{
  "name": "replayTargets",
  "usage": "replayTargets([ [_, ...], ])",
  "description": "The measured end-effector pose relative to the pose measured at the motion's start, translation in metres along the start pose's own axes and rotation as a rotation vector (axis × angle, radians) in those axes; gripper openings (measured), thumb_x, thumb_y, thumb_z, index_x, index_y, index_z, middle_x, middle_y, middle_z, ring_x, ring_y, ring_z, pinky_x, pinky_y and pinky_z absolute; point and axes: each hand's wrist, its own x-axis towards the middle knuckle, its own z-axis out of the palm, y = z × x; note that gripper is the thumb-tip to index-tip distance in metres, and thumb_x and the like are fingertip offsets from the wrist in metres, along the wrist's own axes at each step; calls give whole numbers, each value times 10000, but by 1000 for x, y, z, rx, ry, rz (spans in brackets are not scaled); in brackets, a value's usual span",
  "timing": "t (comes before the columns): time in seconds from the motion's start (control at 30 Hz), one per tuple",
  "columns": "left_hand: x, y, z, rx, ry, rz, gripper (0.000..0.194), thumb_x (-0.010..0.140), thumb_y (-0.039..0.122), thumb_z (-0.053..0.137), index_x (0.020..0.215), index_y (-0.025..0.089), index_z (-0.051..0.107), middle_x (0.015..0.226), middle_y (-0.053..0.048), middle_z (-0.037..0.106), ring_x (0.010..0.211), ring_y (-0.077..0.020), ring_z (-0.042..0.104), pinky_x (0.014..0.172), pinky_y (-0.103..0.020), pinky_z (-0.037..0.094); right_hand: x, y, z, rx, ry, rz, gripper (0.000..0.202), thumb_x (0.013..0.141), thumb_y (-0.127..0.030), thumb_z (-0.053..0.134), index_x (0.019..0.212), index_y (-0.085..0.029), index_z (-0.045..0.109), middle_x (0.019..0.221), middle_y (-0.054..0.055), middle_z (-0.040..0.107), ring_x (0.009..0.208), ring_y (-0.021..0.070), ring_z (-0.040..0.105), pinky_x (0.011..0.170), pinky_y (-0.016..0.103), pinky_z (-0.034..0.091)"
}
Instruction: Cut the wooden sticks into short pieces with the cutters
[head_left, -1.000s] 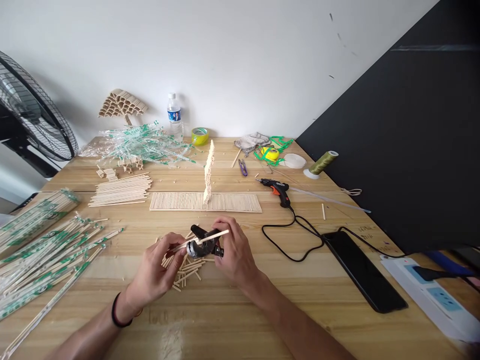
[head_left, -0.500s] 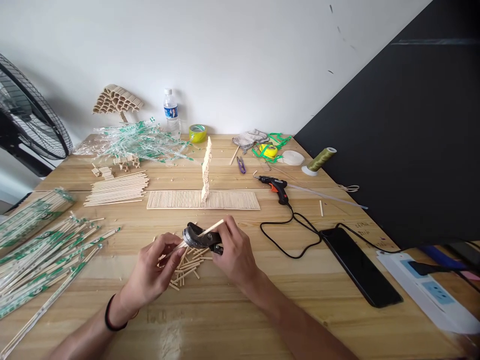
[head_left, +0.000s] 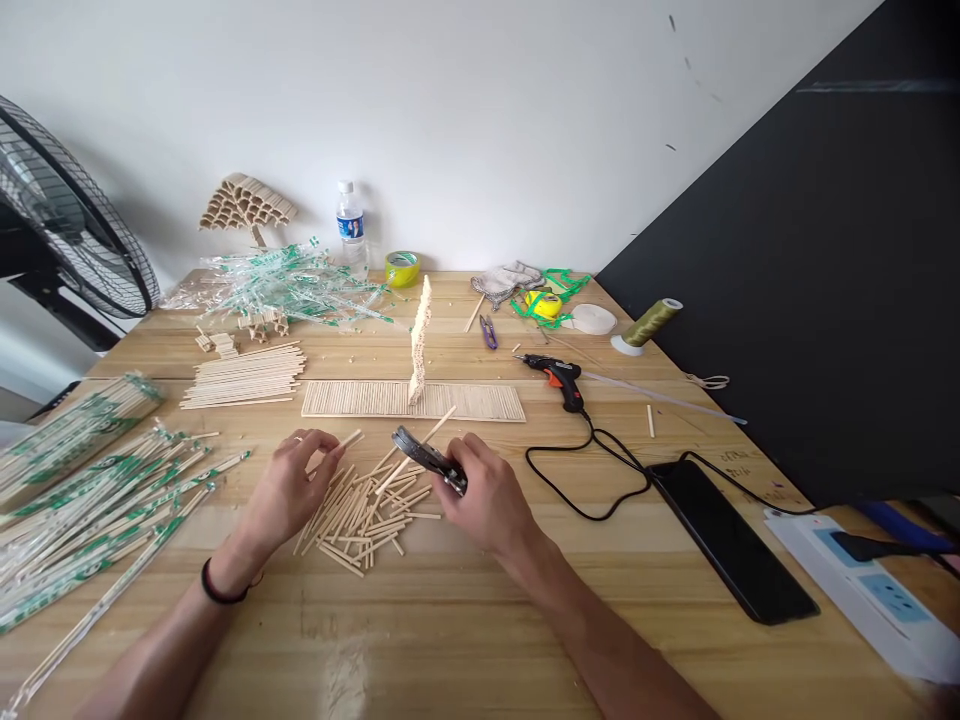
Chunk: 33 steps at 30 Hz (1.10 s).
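Observation:
My left hand pinches a short wooden stick piece at the left of a loose pile of cut sticks. In my right hand is a dark metal cutter, held above the pile's right side. A longer stick slants past the cutter; whether my fingers touch it I cannot tell. Behind both hands lies a flat strip of sticks laid side by side, with a narrow, rough-edged stick piece standing up from its middle.
Wrapped stick bundles and loose sticks lie left. A glue gun, its cable and a phone are at the right. Farther back are clear wrappers, a bottle, tape and purple snips. A fan stands left.
My left hand has moved left, away from the cutter, with a short stick piece between its fingers. The cutter has turned and shifted right, and more of the pile shows.

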Motion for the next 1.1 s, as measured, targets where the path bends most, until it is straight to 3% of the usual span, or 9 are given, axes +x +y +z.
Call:
replayTargets([
  [0.1, -1, -9, 8, 41, -30, 55, 217, 1023, 318, 545, 913, 203, 692, 943, -69, 730, 909, -233, 663, 856, -382, 529, 1, -5, -5, -94, -127, 72, 71, 882, -255, 665, 861, -209, 615, 857, 48, 674, 690, 194, 626, 627, 292, 420],
  [0.2, -3, -6, 9, -4, -12, 54, 216, 1050, 328, 520, 1114, 197, 679, 1092, -98, 710, 1046, -258, 653, 946, -426, 518, 4, -13, -10, -162, -286, 143, 86, 898, -282, 673, 933, -204, 662, 902, 54, 718, 775, 215, 675, 667, 298, 423],
  [0.3, -10, 11, 5, -107, 13, 80, 320, 1083, 289, 460, 1377, 196, 544, 1257, -128, 656, 1181, -255, 624, 1016, -422, 502, 6, -22, -14, -192, -401, 172, 139, 897, -280, 679, 1010, -200, 688, 970, 71, 744, 850, 238, 702, 705, 310, 433],
  [0.4, -18, 33, 4, -148, -15, 265, 429, 1082, 254, 438, 1509, 212, 443, 1400, -154, 578, 1293, -273, 564, 1069, -436, 476, 5, -29, -14, -194, -458, 168, 203, 896, -292, 685, 1075, -195, 698, 1040, 94, 753, 897, 258, 715, 728, 322, 442],
  [0.53, -23, 50, 10, -74, -77, 445, 383, 1064, 257, 459, 1438, 216, 536, 1369, -147, 586, 1259, -296, 562, 1048, -457, 463, 2, -36, -9, -160, -481, 139, 214, 903, -298, 664, 1092, -203, 700, 1048, 98, 756, 913, 271, 723, 735, 329, 452],
  [0.7, -22, 51, 17, -42, -52, 433, 283, 1058, 229, 487, 1323, 174, 569, 1203, -128, 658, 1134, -271, 596, 985, -427, 470, -2, -41, -7, -143, -518, 135, 253, 895, -311, 652, 1114, -192, 698, 1049, 119, 759, 917, 291, 729, 743, 340, 468],
  [0.87, -22, 51, 18, -24, -10, 444, 264, 1058, 285, 557, 1296, 171, 574, 1175, -123, 677, 1111, -264, 608, 970, -406, 484, -3, -44, -9, -115, -538, 153, 295, 910, -328, 638, 1172, -205, 695, 1040, 117, 770, 915, 294, 739, 741, 337, 473],
  [1.1, -21, 44, 24, 37, 16, 463, 278, 1042, 305, 612, 1279, 166, 571, 1164, -123, 683, 1089, -264, 608, 949, -404, 489, 1, -43, -6, -170, -562, 165, 263, 921, -344, 646, 1110, -172, 707, 1065, 131, 788, 952, 303, 747, 765, 345, 481],
])
